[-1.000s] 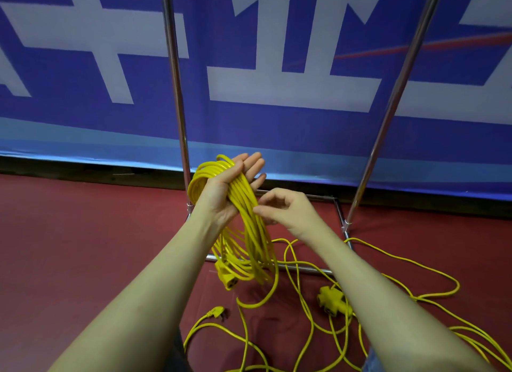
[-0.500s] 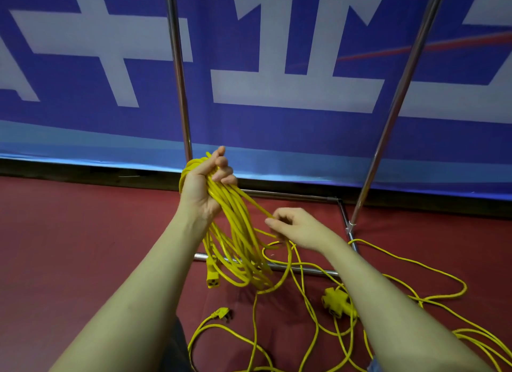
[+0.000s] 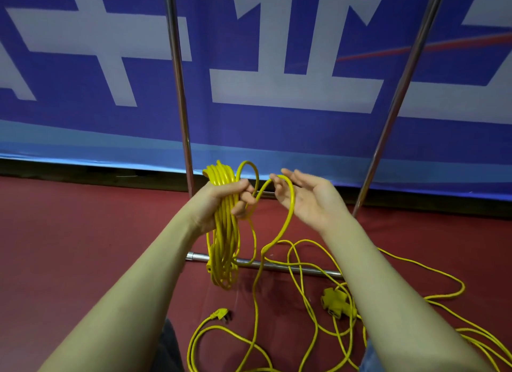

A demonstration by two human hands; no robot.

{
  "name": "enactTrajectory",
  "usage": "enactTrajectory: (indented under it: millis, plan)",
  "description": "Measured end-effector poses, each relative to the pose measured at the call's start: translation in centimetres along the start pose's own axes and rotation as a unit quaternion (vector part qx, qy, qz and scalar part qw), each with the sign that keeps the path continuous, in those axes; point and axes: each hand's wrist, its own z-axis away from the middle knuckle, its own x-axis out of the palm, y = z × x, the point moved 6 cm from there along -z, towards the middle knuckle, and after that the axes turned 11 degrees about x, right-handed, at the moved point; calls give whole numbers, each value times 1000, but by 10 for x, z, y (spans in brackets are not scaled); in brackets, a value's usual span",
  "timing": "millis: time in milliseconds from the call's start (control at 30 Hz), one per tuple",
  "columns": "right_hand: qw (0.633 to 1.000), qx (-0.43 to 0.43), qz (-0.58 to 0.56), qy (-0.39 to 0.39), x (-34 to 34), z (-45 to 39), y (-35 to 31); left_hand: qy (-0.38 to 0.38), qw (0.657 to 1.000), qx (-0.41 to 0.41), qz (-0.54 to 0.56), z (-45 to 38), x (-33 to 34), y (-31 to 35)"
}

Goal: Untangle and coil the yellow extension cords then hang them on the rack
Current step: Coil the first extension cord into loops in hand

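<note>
In front of the rack (image 3: 177, 94), above the red floor (image 3: 69, 247), we hold the work at chest height. Our left hand (image 3: 221, 202) grips the coiled cord (image 3: 224, 233) near its top: the fingers are curled fully round the bundle of loops, and the thumb side faces the camera. The bundle hangs straight down from this grip, and its lower end reaches the level of the rack's horizontal base bar (image 3: 277, 265), in front of it.

Our right hand (image 3: 307, 197) is wide, palm turned up and toward the left hand, fingers nearly straight and spread. One loose strand (image 3: 288, 213) runs across its fingers near their tips; the fingers do not curl round it. From there the strand arcs over to the left hand and also drops toward the floor.

On the floor, below and to the right of the hands, we see the remaining loose cord (image 3: 401, 272) lying in open, overlapping curves. A yellow multi-outlet block (image 3: 336, 302) rests among these curves, just beside our right forearm. A yellow plug (image 3: 220, 315) lies on the floor below the coil, apart from it.

Behind the rack's two upright poles hangs a blue banner (image 3: 277, 127) with white characters.
</note>
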Motion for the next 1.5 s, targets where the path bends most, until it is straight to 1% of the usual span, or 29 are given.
enactTrajectory:
  millis: [67, 200, 300, 433, 500, 567, 600, 633, 667, 733, 767, 800, 867, 933, 967, 1033, 1100, 1200, 1267, 1333, 1367, 1433, 1500]
  plan:
    - [999, 4, -43, -25, 11, 2, -4, -4, 999, -20, -37, 1, -1, -6]
    - [988, -12, -145, -41, 21, 0, -11, -53, 991, -58, -105, 5, 5, -18]
    - [979, -48, -199, -24, 20, -2, -16, -65, 993, -67, -78, 6, 10, -27]
    - [984, -45, -172, -4, 19, -2, -17, -73, 995, -57, -34, 5, 12, -25]
    - [991, -40, -129, 10, 15, -2, -18, -95, 995, -42, 6, 2, 14, -22]
    - [997, -48, -56, 34, 11, -2, -19, -100, 993, -29, 48, -1, 16, -18]
    - [997, -59, -3, 59, 7, -1, -20, -90, 994, -16, 66, -3, 18, -15]
    - [992, -73, 51, 85, 4, 0, -20, -60, 995, -2, 81, -5, 20, -13]
    - [985, -86, 104, 107, 0, 2, -21, -13, 995, 14, 100, -7, 22, -9]
    - [961, -100, 220, 131, -5, 7, -20, 79, 985, 29, 151, -12, 21, -8]
    - [942, -102, 290, 134, -5, 9, -19, 104, 978, 34, 178, -14, 22, -8]
    - [918, -99, 361, 130, -6, 10, -15, 118, 972, 42, 198, -16, 24, -7]
    - [877, -70, 467, 92, -7, 10, -3, 130, 963, 58, 228, -18, 26, -6]
    - [853, -24, 521, 28, -9, 7, 13, 143, 960, 72, 231, -18, 25, -2]
    - [843, -12, 538, 10, -10, 5, 18, 150, 959, 78, 229, -17, 23, 0]
    - [831, -23, 555, 16, -12, 2, 20, 161, 958, 82, 224, -16, 20, 1]
    - [820, -55, 569, 31, -9, 3, 20, 165, 958, 76, 222, -15, 16, 0]
    - [807, -71, 586, 17, -3, 3, 24, 160, 961, 51, 220, -13, 8, 0]
    - [811, -83, 579, 20, 2, 3, 23, 150, 965, 28, 213, -12, 1, -2]
    - [831, -114, 543, 46, 6, 5, 14, 139, 973, -5, 184, -8, -4, -8]
    - [851, -128, 506, 56, 8, 7, 8, 129, 978, -23, 161, -6, -5, -12]
    - [905, -147, 394, 57, 11, 9, -2, 91, 988, -52, 115, -1, -3, -19]
    - [944, -161, 283, 57, 13, 9, -12, 46, 994, -66, 78, 2, -1, -24]
